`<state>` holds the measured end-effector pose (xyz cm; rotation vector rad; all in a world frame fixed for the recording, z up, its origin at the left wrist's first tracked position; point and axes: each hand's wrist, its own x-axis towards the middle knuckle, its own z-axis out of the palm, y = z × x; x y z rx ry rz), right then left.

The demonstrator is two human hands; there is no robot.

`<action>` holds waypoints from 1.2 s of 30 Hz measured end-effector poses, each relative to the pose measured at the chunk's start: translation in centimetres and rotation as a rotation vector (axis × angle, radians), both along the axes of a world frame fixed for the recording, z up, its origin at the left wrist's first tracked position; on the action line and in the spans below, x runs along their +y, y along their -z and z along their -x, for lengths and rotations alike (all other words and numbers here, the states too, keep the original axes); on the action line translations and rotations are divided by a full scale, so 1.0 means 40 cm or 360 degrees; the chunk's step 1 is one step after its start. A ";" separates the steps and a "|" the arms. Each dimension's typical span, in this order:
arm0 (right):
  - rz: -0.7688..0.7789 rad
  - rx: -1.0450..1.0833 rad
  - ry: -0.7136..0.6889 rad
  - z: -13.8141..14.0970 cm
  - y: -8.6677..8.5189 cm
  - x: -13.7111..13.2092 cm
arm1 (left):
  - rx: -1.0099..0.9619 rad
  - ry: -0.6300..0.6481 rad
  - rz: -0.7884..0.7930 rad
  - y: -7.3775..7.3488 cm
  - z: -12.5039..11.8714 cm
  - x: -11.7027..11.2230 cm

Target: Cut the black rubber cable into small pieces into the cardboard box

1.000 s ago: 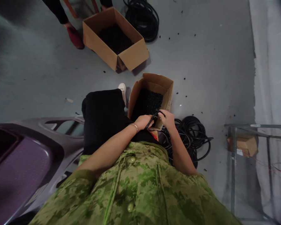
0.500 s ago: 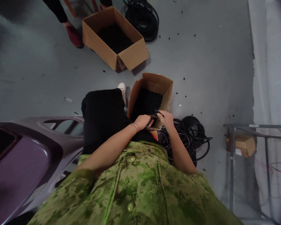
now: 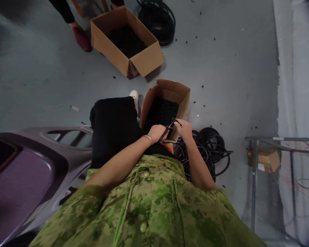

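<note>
Both hands are close together above the near end of a cardboard box (image 3: pixel 186 99) that holds many small black pieces (image 3: pixel 163 109). My left hand (image 3: pixel 156 132), with a bracelet at the wrist, is closed around thin black tubing (image 3: pixel 161 138). On the right, my right hand (image 3: pixel 184 130) is closed on what looks like black-handled scissors (image 3: pixel 170 127), a dark loop showing around its fingers. A small metallic glint shows where the scissors meet the tubing. The fingers partly hide both items. Coils of black tubing (image 3: pixel 213 144) lie on the floor beside my right forearm.
Farther ahead stand a larger open carton (image 3: pixel 146 61) with black contents and another tubing coil (image 3: pixel 158 24). A person's red shoe (image 3: pixel 81 38) is beside that carton. A purple-and-grey chair (image 3: pixel 25 178) is at left; a metal frame (image 3: pixel 254 185) stands right. Small black bits dot the floor.
My right hand has shifted slightly, and the dark tool between the hands has changed angle, showing more metal. My left hand stays nearly in place.
</note>
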<state>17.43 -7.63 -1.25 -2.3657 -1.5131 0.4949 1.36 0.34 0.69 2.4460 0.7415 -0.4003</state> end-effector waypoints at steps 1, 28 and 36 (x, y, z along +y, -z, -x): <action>0.0011 -0.0008 0.0011 0.002 -0.001 0.001 | -0.0003 -0.0012 0.0006 -0.001 -0.001 0.000; 0.0156 -0.0173 -0.0022 0.048 -0.018 0.036 | -0.0084 -0.0147 0.0056 0.012 -0.002 0.008; 0.0108 -0.0158 -0.0014 0.044 -0.024 0.038 | -0.0110 -0.0209 0.0111 0.024 -0.006 0.009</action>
